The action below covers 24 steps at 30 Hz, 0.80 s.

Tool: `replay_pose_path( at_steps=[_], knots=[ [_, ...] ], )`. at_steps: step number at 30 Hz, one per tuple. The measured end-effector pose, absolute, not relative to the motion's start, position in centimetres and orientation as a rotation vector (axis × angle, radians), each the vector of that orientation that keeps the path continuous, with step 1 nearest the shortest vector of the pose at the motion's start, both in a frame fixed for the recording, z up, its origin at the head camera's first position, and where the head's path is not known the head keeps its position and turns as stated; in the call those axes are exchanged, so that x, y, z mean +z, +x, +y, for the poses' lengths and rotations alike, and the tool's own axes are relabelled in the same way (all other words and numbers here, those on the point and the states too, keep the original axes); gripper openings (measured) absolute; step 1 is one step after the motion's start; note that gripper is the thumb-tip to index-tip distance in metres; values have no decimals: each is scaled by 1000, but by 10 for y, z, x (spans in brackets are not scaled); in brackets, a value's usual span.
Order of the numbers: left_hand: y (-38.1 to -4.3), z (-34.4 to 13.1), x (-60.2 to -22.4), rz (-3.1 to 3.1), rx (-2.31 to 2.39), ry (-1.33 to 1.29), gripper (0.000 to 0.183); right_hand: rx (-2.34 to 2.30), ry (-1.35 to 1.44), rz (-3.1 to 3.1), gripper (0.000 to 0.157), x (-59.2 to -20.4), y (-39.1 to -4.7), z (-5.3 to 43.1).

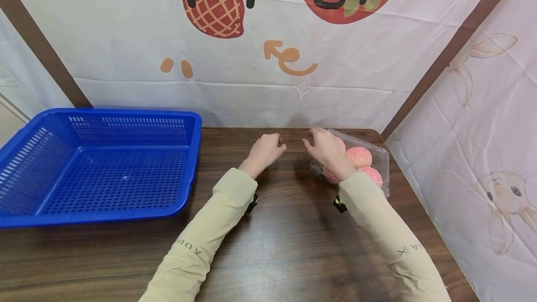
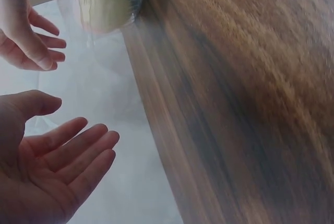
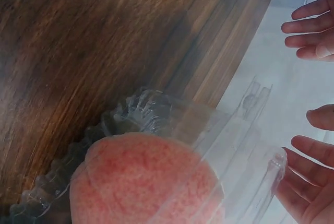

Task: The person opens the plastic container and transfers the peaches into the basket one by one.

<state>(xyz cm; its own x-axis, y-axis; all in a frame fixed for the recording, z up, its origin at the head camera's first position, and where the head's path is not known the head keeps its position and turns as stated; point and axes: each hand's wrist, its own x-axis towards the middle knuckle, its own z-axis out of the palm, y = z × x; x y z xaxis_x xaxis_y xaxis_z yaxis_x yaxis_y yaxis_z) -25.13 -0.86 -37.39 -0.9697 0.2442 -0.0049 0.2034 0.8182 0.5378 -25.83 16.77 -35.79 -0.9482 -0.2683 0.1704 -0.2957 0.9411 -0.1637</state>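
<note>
The head view faces forward-down; closer wrist views share the tabletop (image 1: 277, 250).

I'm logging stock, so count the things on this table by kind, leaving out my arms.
Blue basket: 1
Clear plastic container: 1
Pink fruits visible: 4
Total: 6, though the right hand may hide more fruit.

The container (image 1: 382, 169) looks like glossy clear plastic, the basket (image 1: 105, 216) plastic, the table (image 1: 277, 250) sheeny wood.
</note>
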Motion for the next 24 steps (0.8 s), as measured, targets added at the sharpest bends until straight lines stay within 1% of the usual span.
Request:
replay_pose_path(
  at_steps=[7,16,24],
  knots=[
    [-249,-4,-377,2935,929,334,26,282,358,-2955,37,-356,-255,172],
    [-245,3,-377,2925,1050,289,24,332,354,-2890,33,-356,-251,182],
    [-243,10,-379,2899,1164,275,23,375,312,-2880,35,-357,-248,193]
  ],
)
